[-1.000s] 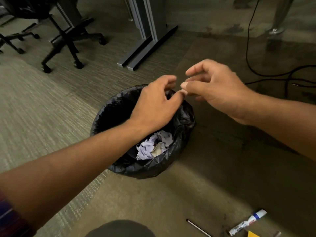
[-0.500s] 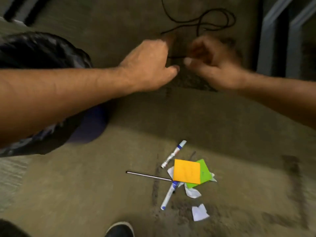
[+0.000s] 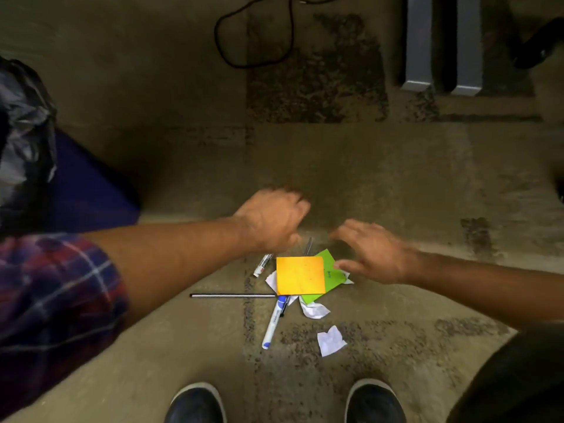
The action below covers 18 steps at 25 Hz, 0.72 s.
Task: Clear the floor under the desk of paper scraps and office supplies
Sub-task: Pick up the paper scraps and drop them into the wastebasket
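A small pile lies on the carpet in front of my shoes: an orange sticky note [image 3: 300,275] over a green note [image 3: 328,274], white paper scraps [image 3: 314,309] [image 3: 330,340], a blue-capped marker [image 3: 273,321], a second marker [image 3: 262,265] and a thin dark stick [image 3: 232,295]. My left hand [image 3: 273,221] hovers just above the pile's far edge, fingers curled loosely, holding nothing. My right hand [image 3: 370,251] is spread open at the pile's right side, thumb near the green note. The black-lined bin [image 3: 26,141] stands at the far left.
A black cable [image 3: 253,38] loops on the carpet beyond the pile. Grey desk feet [image 3: 442,44] stand at the upper right, with a dark chair base [image 3: 540,44] beside them. My two dark shoes [image 3: 195,404] [image 3: 375,401] are at the bottom edge.
My view swung from the bin down to the pile on the floor. Both hands dropped from over the bin to just above the notes and markers, and the right hand spread open.
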Motion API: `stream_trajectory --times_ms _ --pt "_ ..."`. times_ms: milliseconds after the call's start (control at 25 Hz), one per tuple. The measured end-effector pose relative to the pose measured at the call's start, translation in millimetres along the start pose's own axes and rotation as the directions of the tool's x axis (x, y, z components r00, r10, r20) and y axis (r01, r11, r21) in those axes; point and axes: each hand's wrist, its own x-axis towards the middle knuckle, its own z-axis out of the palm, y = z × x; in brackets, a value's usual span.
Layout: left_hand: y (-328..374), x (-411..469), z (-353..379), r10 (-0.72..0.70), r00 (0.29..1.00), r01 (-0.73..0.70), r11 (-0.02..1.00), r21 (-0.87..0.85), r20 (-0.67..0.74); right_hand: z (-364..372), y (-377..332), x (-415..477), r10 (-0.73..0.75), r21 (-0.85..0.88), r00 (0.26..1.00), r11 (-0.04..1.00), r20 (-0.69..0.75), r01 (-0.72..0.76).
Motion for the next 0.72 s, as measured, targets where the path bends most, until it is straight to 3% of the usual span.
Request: stream_trajectory --times_ms 120,240,480,560,600,680,720 --pt "24.1 -0.4 39.7 0.072 0.994 -0.078 0.994 0.073 0.088 25.8 -0.2 6.2 0.038 -0.059 0.998 0.998 0.049 -0.035" --pt "41.7 -9.6 65.1 0.119 0.990 -0.127 0.986 0.105 0.081 36.9 -0.6 15.9 0.027 -0.103 1.000 0.994 0.009 -0.026" --pt "48.2 -13.7 78.7 -0.071 0.990 0.063 0.995 0.073 0.123 45.9 -5.6 26.3 -0.001 -0.173 1.000 0.985 -0.022 -0.003" --pt "44.2 -12.0 78.3 -0.147 0.984 0.158 0.981 -0.111 0.103 42.3 -4.4 29.1 0.016 -0.059 1.000 0.998 -0.013 -0.017" --pt "40.3 -10.9 74.9 -0.200 0.973 0.226 0.930 -0.290 0.116 37.3 -2.1 30.1 0.035 0.076 0.999 0.996 0.016 -0.036" --pt "28.5 -4.6 63.4 -0.274 0.941 0.337 0.687 -0.644 0.200 25.2 9.2 32.5 0.081 0.407 0.991 0.906 0.109 -0.119" --pt "20.4 0.6 56.4 -0.304 0.926 0.363 0.564 -0.742 0.222 18.2 15.8 32.7 0.102 0.533 0.985 0.830 0.142 -0.163"
